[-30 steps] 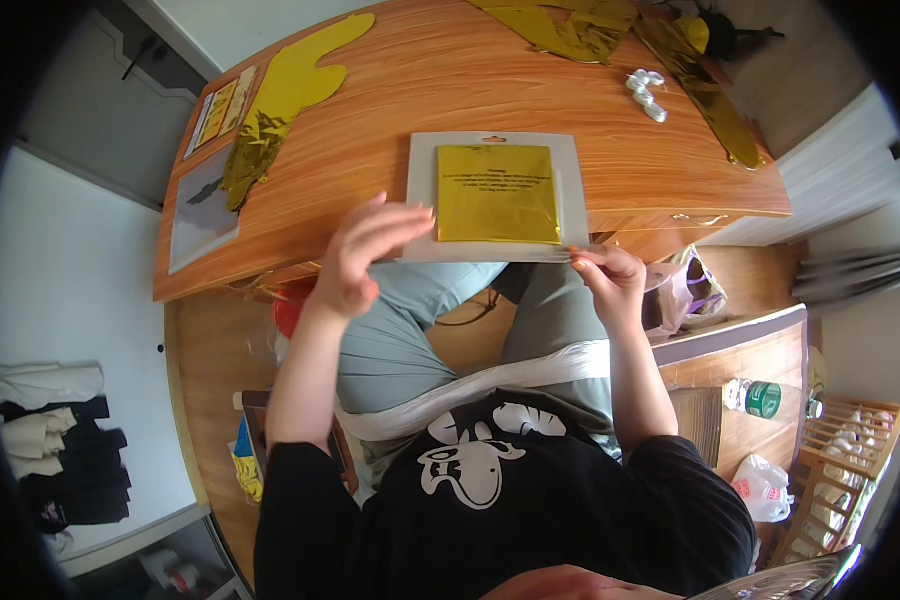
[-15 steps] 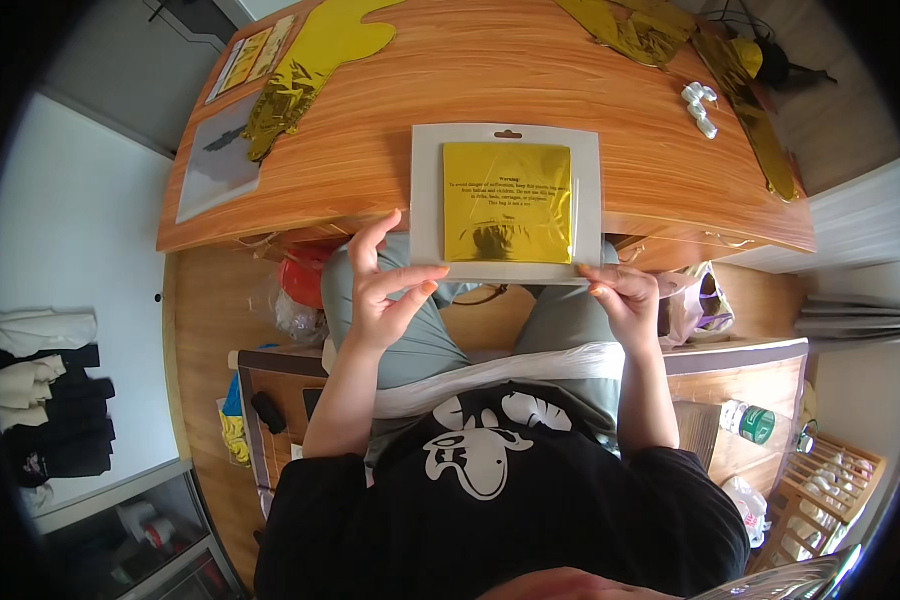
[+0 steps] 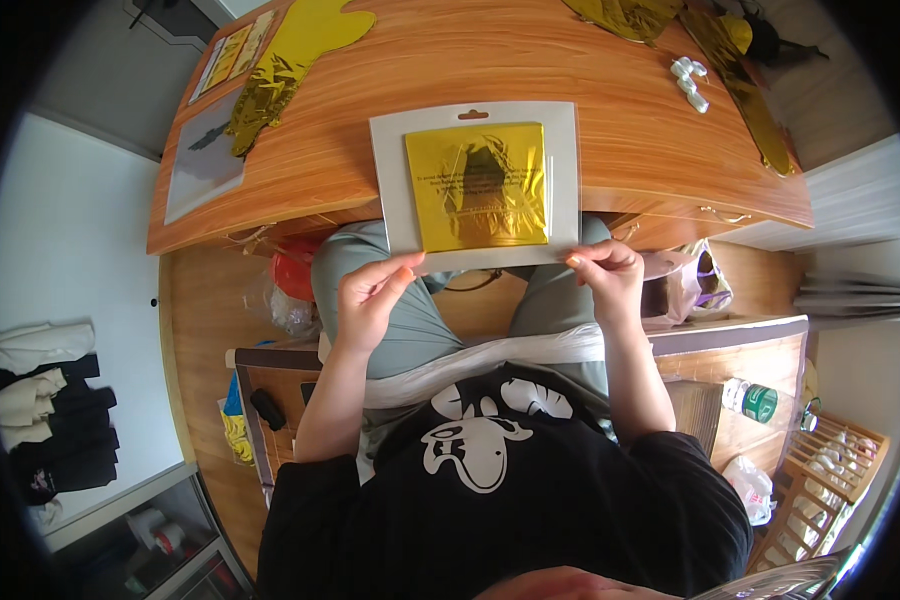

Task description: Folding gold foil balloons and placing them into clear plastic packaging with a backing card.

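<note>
A flat hang-hole package [image 3: 393,190] is held up between my hands in front of the desk edge. It has a pale grey backing and a folded square of shiny gold foil [image 3: 477,185] behind clear plastic. At its lower left corner, my left hand [image 3: 375,293] pinches the edge between thumb and fingers. My right hand [image 3: 611,283] grips the lower right corner in the same way. The package's upper part overlaps the desk in view, and its lower edge hangs above my lap.
On the wooden desk [image 3: 340,130] lie a flat gold foil balloon [image 3: 300,60], a clear plastic sheet [image 3: 205,165], more gold foil [image 3: 740,95] and several small white pieces [image 3: 689,85]. Below are bags [image 3: 685,285]; behind on the right, a bottle [image 3: 755,402] and wooden rack [image 3: 830,470].
The package has shifted left and slightly up in view and tilted a little, and the glare on its foil has changed. My left index finger has come down to the package edge.
</note>
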